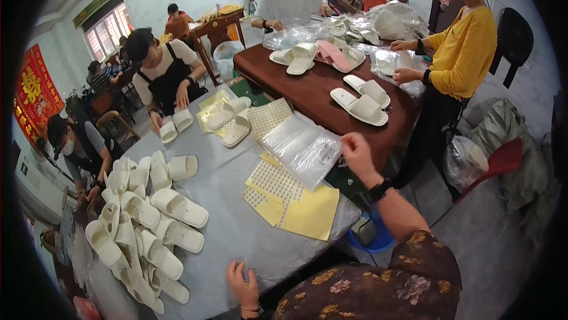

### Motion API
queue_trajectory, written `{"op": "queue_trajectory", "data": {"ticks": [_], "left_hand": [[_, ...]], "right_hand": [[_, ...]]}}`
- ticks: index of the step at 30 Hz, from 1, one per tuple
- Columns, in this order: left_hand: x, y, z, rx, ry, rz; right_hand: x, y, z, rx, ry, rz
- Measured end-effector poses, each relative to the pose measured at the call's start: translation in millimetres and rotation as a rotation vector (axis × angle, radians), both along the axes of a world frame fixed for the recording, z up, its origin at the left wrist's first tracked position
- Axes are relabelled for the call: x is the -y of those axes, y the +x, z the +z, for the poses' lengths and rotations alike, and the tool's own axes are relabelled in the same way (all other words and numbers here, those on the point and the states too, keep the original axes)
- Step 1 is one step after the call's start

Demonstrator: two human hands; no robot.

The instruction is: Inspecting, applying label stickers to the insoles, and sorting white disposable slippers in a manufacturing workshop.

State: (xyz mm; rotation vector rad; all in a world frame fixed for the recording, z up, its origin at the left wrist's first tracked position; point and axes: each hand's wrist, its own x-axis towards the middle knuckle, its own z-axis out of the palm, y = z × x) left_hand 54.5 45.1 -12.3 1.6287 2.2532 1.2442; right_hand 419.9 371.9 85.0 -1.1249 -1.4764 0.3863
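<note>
My right hand (358,153) is closed at the edge of a flat clear plastic bag (299,147), its thumb and fingers pinching the right corner. The bag lies over yellow sticker sheets (310,212) covered with small printed labels. My left hand (242,284) hovers by the near edge of the grey-covered table (236,225), its fingers apart and nothing in them. Left of it lies a large heap of cream slippers (160,225). Beyond the bag, a pair of cream slippers (235,125) rests by more sticker sheets (271,116).
Across the table a co-worker (168,71) handles two slippers (176,125). A person in yellow (464,54) works at the brown table (284,89), which bears slippers and plastic bags (396,21). A blue bucket (378,237) and a red dustpan (503,157) stand at the right.
</note>
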Motion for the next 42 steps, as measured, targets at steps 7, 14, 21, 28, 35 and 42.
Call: {"op": "queue_trajectory", "data": {"ticks": [7,14,21,28,35,42], "left_hand": [[3,0,-20,-0.064,0.04,0.027],[6,7,-20,-0.072,0.04,0.096],[2,14,-15,-0.105,0.033,0.129],[1,13,-16,-0.153,0.001,0.066],[-1,14,-5,-0.137,-0.028,0.046],[-3,16,-1,-0.138,-0.063,0.027]], "right_hand": [[-119,144,37,0.721,0.047,-0.558],[-194,188,-2,0.31,-0.404,-0.386],[-243,213,-21,-0.284,-0.764,-0.095],[-289,283,-44,-0.548,-0.75,0.14],[-254,259,-19,-0.693,-0.797,0.153],[-256,270,-1,-0.716,-0.861,0.23]]}}
